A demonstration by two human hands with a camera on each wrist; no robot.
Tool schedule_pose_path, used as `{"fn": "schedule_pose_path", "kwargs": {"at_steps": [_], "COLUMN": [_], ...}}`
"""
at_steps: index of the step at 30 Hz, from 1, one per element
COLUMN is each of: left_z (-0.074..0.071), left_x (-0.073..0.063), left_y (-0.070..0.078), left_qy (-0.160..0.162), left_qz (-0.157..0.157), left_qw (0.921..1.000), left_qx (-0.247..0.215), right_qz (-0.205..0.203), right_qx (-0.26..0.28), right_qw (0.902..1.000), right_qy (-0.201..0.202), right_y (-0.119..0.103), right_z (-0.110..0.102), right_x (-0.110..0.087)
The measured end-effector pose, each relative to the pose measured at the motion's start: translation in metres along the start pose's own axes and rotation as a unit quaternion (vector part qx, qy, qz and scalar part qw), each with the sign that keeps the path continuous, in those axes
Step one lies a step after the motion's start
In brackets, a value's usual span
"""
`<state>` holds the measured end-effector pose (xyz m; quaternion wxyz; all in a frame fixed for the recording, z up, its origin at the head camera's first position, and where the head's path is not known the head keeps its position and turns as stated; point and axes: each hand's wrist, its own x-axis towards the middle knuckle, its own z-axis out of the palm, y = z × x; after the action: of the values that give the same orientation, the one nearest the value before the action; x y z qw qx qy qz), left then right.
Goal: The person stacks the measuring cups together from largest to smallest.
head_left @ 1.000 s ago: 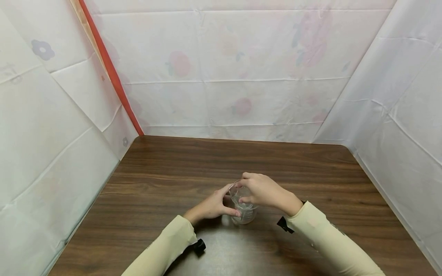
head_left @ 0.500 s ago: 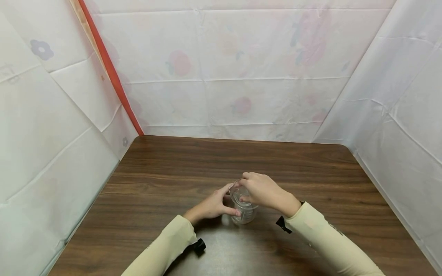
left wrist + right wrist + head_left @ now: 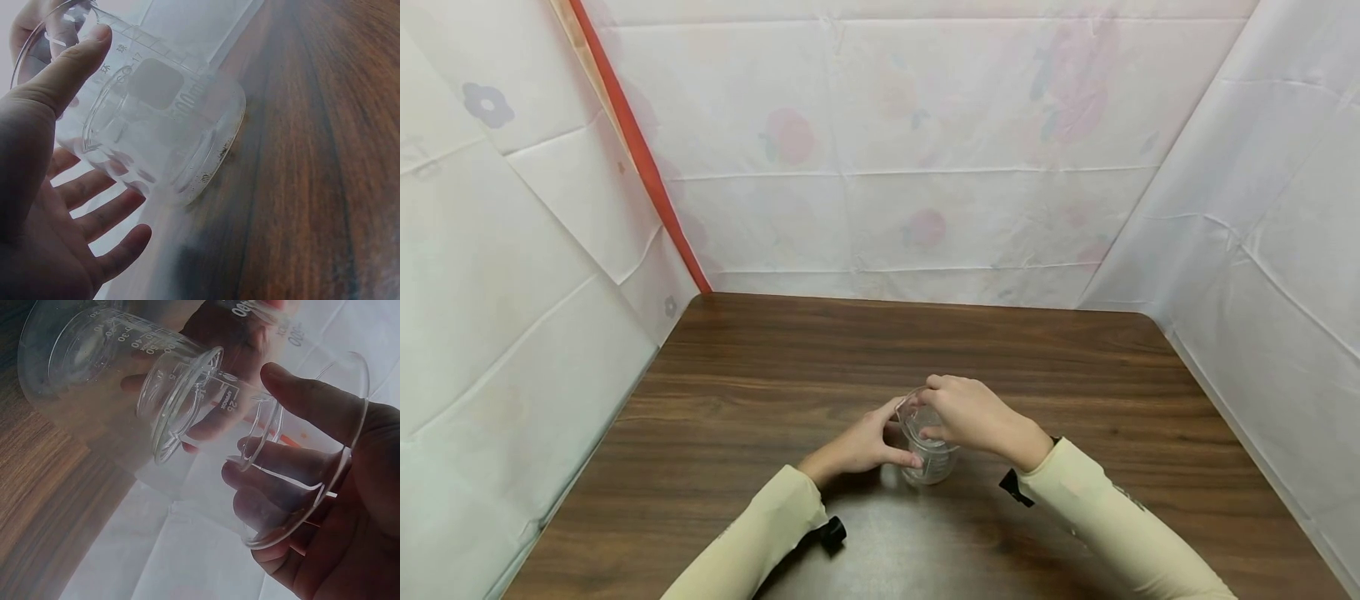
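Observation:
A large clear glass beaker point(image 3: 934, 468) stands upright on the table, marked 500 ml in the left wrist view. My left hand point(image 3: 857, 443) holds its left side, with the thumb on the near wall and the fingers spread round the far side. My right hand point(image 3: 973, 414) reaches in through the top. In the right wrist view, its thumb and fingers pinch a small beaker point(image 3: 215, 403) near the rim, inside the large one. A medium beaker point(image 3: 134, 340) with printed graduations sits deeper inside. The small beaker's base reaches into the medium beaker's mouth.
The dark wood-grain table point(image 3: 760, 358) is bordered by white printed sheets point(image 3: 865, 150) at the back and both sides. A red strip point(image 3: 640, 150) runs down the back left corner. Black straps with a small device sit at both wrists.

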<state>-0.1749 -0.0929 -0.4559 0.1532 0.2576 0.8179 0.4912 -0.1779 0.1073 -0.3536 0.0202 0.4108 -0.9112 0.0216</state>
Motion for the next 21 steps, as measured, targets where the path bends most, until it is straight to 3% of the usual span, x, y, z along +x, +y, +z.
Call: {"fn": "schedule_pose_path", "kwargs": {"at_steps": [21], "left_z": [-0.0004], "left_x": [-0.0021], "left_y": [-0.0012], "left_qy": [-0.002], "left_qz": [-0.002], "left_qw": [1.0000], "left_qx": [-0.001], "right_qz": [-0.009], "right_qx": [-0.018], "right_qw": [0.9998], "right_qy": [-0.003], "right_y": [-0.0018], "right_z": [0.0044], "right_x": [0.0022]}}
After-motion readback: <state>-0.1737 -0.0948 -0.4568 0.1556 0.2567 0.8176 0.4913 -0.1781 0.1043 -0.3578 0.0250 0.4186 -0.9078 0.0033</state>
